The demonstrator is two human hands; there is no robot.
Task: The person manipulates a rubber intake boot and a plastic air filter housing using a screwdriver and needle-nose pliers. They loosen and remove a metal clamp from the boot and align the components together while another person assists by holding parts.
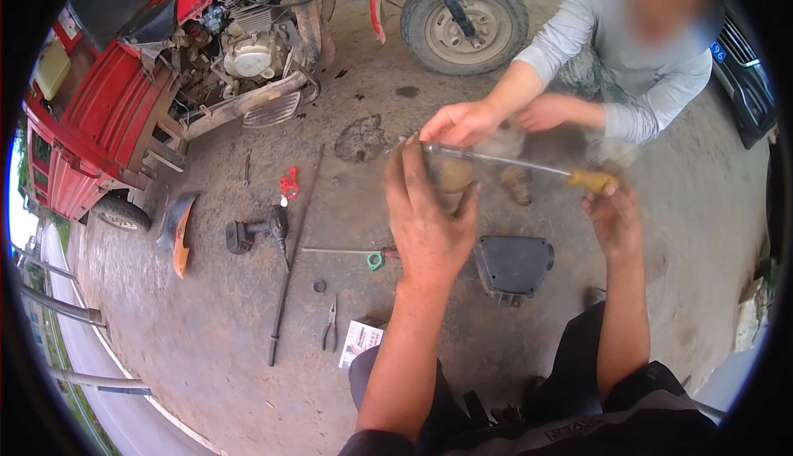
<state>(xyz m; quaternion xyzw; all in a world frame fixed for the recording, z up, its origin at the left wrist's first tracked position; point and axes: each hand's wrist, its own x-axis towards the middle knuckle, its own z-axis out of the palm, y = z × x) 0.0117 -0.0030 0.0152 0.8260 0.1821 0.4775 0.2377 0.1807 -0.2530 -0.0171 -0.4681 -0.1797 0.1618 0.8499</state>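
In my right hand (618, 218) is a screwdriver, gripped by its yellow handle (591, 181). Its long metal shaft (520, 163) points left toward my left hand (429, 216). The fingers of that hand are curled, close around a small silvery piece (438, 149) at the shaft's far end; my fingers partly hide it, so its kind is unclear. Another person's hand (462, 123) reaches in from the far side and meets my left fingertips. Below my hands a black plastic cover (514, 264) lies on the ground.
A person in a grey top (570, 22) crouches opposite. A red vehicle (99, 134) with an exposed engine (252, 55) stands at far left, a wheel (467, 22) beyond. On the ground lie a power tool (263, 231), a long bar (289, 282), pliers (330, 324) and a white box (360, 342).
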